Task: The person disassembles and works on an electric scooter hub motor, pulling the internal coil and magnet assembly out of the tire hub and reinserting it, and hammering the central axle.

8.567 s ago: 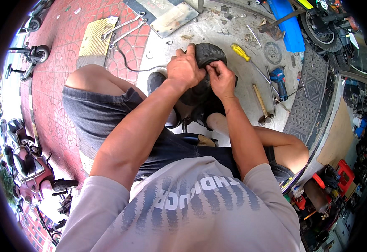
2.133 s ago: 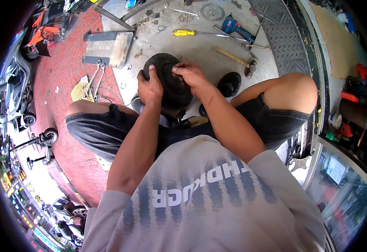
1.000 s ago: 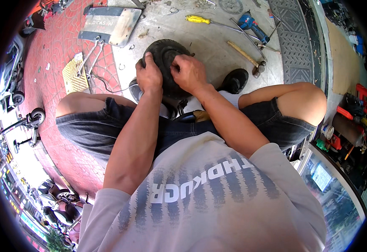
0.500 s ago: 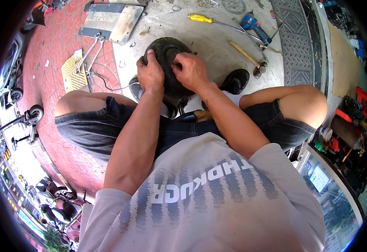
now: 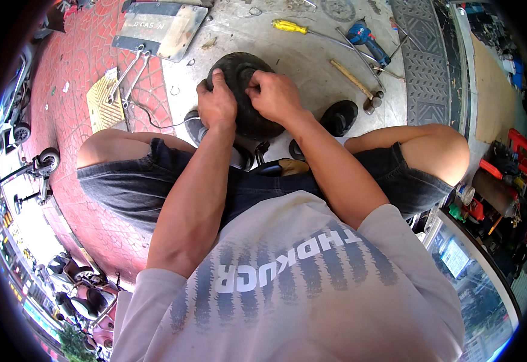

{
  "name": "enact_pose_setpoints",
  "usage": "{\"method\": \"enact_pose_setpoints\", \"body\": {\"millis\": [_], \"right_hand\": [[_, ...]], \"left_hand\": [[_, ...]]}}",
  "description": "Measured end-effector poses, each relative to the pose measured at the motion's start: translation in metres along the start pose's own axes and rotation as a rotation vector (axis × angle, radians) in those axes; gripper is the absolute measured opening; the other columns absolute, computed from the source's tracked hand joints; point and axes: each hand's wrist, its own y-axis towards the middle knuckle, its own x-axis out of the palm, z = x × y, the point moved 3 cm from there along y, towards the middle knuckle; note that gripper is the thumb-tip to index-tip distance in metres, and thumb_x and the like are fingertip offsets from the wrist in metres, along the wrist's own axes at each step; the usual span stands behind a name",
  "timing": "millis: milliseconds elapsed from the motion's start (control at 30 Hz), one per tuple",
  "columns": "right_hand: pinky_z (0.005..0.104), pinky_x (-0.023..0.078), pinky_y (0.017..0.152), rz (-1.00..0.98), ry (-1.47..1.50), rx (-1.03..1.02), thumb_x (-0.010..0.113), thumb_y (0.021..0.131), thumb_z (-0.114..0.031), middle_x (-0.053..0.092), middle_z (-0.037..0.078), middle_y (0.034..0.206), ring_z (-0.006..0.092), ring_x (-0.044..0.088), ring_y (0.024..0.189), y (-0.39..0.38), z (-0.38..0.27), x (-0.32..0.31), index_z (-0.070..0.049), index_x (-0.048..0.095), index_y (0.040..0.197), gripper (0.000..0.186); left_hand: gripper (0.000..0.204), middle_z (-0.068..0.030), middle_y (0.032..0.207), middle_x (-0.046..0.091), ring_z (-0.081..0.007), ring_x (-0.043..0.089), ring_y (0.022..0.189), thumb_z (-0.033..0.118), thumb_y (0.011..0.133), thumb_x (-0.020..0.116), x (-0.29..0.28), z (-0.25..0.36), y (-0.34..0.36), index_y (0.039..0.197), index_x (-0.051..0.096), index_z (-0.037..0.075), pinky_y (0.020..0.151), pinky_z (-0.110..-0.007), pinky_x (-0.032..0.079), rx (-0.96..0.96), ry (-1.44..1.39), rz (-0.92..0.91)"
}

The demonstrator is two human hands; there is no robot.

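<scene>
A small black tire with a treaded outer face stands between my feet. My left hand is closed around its left side, the thumb lying over the top of the rubber and the other fingers out of sight. At the tire's inner edge, on its right half, my right hand is curled into a pinch. Whatever its fingertips hold there is hidden behind the knuckles. The wheel's centre is mostly covered by my hands.
On the concrete to the right lie a yellow-handled screwdriver, a blue power drill, a hammer and long metal bars. Two wrenches rest at the left near a metal plate and a yellow tile. My shoes flank the tire.
My right hand has shifted slightly up along the tire's inner edge, still curled. My left hand keeps its hold, and the tire has hardly moved.
</scene>
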Motion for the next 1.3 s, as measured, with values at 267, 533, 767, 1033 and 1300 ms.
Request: {"method": "enact_pose_setpoints", "body": {"millis": [267,533,767,1033,1300], "right_hand": [[0.0531,0.057,0.089,-0.084,-0.018,0.077,0.076,0.093,-0.031,0.079,0.018,0.101,0.0416,0.074,0.101,0.001,-0.002,-0.003,-0.008,0.079,0.103,0.026],[0.0504,0.058,0.094,-0.158,-0.033,0.133,0.073,0.092,-0.034,0.079,0.019,0.108,0.0403,0.074,0.107,0.005,-0.003,-0.005,-0.007,0.081,0.104,0.030],[0.0479,0.059,0.095,-0.159,0.022,0.147,0.074,0.088,-0.033,0.080,0.017,0.109,0.0385,0.075,0.107,0.012,0.013,0.002,-0.010,0.083,0.105,0.030],[0.0486,0.058,0.092,-0.176,0.107,0.153,0.077,0.089,-0.039,0.079,0.018,0.106,0.0395,0.074,0.104,0.016,0.017,0.004,-0.006,0.083,0.101,0.036],[0.0507,0.058,0.091,-0.131,0.069,0.169,0.073,0.094,-0.040,0.078,0.023,0.105,0.0423,0.074,0.101,0.013,0.017,0.005,-0.003,0.081,0.100,0.038]], "left_hand": [[0.085,-0.0308,0.139,0.068,-0.0479,0.062,0.134,0.068,0.100,0.055,-0.001,0.000,-0.001,0.149,0.058,-0.001,0.116,-0.050,0.045,0.002,0.029,0.003],[0.080,-0.0290,0.139,0.068,-0.0426,0.063,0.133,0.062,0.100,0.061,-0.004,0.006,-0.008,0.144,0.062,-0.006,0.114,-0.045,0.046,-0.010,-0.007,0.010],[0.083,-0.0296,0.139,0.068,-0.0440,0.063,0.133,0.066,0.099,0.061,-0.006,0.010,-0.013,0.143,0.063,-0.004,0.116,-0.046,0.044,-0.004,0.023,0.017],[0.086,-0.0317,0.139,0.067,-0.0481,0.062,0.134,0.069,0.099,0.058,-0.008,0.014,-0.016,0.147,0.060,-0.002,0.115,-0.050,0.045,0.001,0.070,0.008],[0.085,-0.0311,0.139,0.067,-0.0487,0.062,0.134,0.068,0.099,0.057,-0.008,0.016,-0.017,0.152,0.056,0.002,0.115,-0.052,0.046,-0.005,0.092,-0.003]]}}
